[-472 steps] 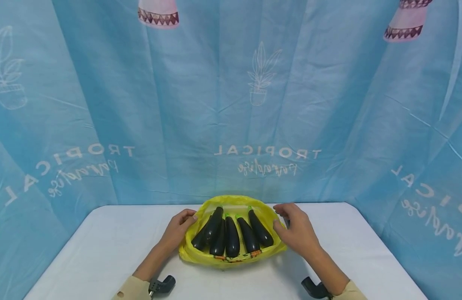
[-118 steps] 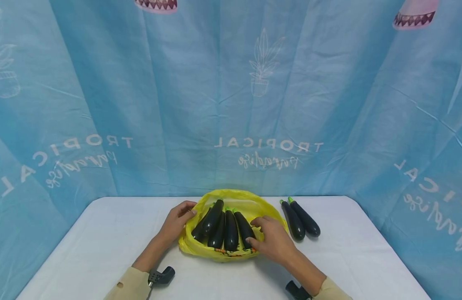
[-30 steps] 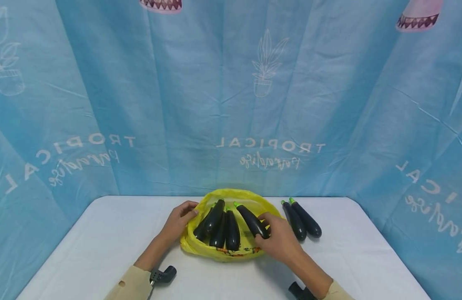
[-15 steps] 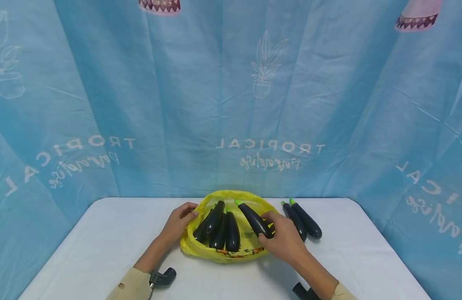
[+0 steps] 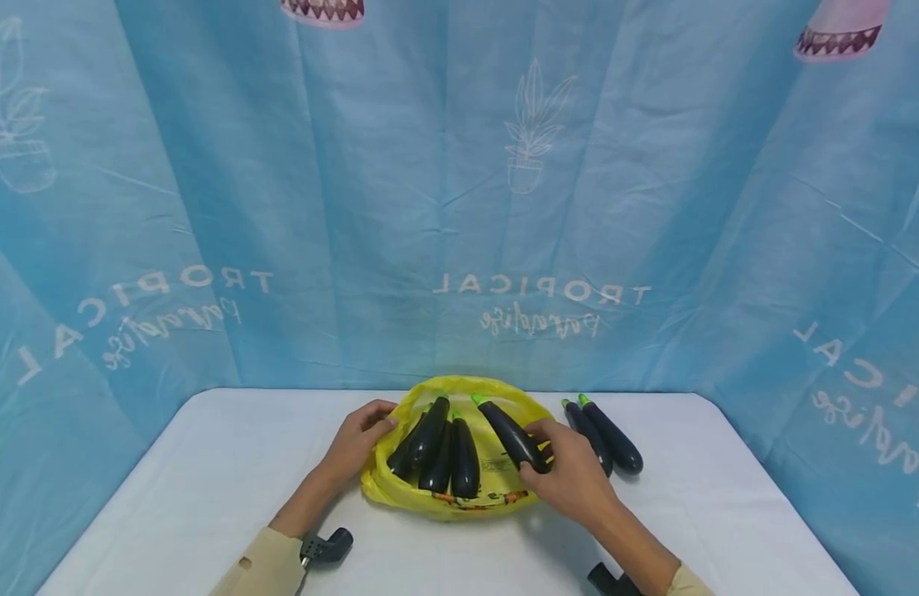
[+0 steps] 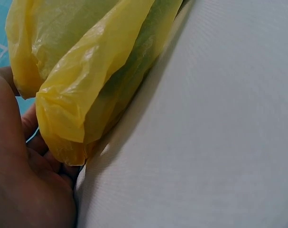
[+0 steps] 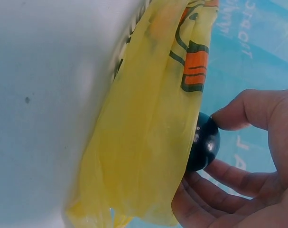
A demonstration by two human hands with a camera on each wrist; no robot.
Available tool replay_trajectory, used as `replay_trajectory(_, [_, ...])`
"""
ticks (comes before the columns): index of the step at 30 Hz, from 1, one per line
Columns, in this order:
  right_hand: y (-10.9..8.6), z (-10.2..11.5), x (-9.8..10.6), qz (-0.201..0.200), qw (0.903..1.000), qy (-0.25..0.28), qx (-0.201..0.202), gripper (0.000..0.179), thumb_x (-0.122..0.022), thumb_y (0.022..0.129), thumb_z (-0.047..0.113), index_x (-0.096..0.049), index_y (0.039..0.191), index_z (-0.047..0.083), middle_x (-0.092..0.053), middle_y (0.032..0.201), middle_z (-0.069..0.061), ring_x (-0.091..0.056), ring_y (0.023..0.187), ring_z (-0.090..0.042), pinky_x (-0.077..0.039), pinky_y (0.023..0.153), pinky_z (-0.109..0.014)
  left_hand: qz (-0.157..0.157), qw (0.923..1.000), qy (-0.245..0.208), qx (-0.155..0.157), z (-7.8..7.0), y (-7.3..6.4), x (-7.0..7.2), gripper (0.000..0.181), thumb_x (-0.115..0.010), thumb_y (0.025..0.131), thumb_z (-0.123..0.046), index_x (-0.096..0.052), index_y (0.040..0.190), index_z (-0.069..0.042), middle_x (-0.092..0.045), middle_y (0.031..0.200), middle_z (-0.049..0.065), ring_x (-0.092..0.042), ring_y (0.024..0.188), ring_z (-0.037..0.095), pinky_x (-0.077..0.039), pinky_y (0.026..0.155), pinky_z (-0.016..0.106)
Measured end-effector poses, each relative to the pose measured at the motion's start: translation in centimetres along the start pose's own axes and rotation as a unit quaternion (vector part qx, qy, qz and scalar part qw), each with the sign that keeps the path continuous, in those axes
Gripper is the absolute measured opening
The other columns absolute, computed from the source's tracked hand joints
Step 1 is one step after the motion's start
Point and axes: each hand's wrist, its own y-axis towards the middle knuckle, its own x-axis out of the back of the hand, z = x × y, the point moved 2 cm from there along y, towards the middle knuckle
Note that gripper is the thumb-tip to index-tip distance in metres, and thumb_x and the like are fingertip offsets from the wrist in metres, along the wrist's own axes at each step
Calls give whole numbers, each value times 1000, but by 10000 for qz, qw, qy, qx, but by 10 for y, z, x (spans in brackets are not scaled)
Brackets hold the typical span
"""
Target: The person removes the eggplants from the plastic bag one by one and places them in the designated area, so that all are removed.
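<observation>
Here's one eggplant [image 5: 513, 434], glossy and near-black, tilted over the right half of the yellow bag [image 5: 407, 499], green tip up and leftward, fat end pinched in the right grip [image 5: 571, 476]. The bag, thin and crinkled, printed orange and black along its front, gapes on the tabletop [image 5: 713, 497], left rim in the left grip [image 5: 358, 440]. Four more eggplants [image 5: 465, 462] bunch inside, to the left; two loose eggplants [image 5: 614, 439] lie side by side just right of the bag, green tips away.

the eggplants [image 5: 466, 463] look smooth and glossy, the bag [image 7: 139, 133] crinkly plastic, the tabletop [image 6: 219, 133] perhaps matt cloth.
</observation>
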Motion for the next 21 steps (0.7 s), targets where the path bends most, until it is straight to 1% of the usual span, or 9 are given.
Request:
replay_trajectory(2, [0,1,0,-7,10000,3,41,43,-84,84,15,-71,125,12,-74,113,0,-65,89,-8,-57,80,-35,4,10000,20,34,1,1,0,28,-59,108,-15,-67,131,-2,-70,124,14,-63,108,22,-53,90,22])
replay_trajectory(6, [-1,1,0,-30,10000,-12,41,43,-84,84,15,-71,124,13,-74,113,0,-65,89,-8,-57,79,-35,-4,10000,57,65,0,2,-1,28,-58,107,-13,-66,131,0,-69,123,15,-63,107,22,-52,88,22])
replay_trajectory(9, [-2,1,0,-20,10000,2,-12,42,-84,84,15,-71,123,13,-73,111,0,-65,90,-9,-57,79,-34,0,10000,21,53,-1,1,-1,28,-60,107,-15,-67,131,-3,-70,122,12,-62,106,20,-52,88,22])
replay_trajectory(14, [-4,-2,1,-53,9999,84,-66,40,-84,83,13,-72,121,14,-73,109,2,-64,91,-10,-58,79,-31,47,10000,27,8,-1,0,0,27,-60,107,-19,-68,130,-6,-70,122,10,-64,108,20,-53,92,23])
replay_trajectory(21, [-7,-5,4,-205,9995,250,74,38,-83,83,10,-71,119,14,-73,108,2,-64,90,-9,-59,79,-31,1,9999,102,-4,2,0,2,26,-61,107,-18,-69,128,-8,-71,120,9,-64,107,18,-53,93,24])
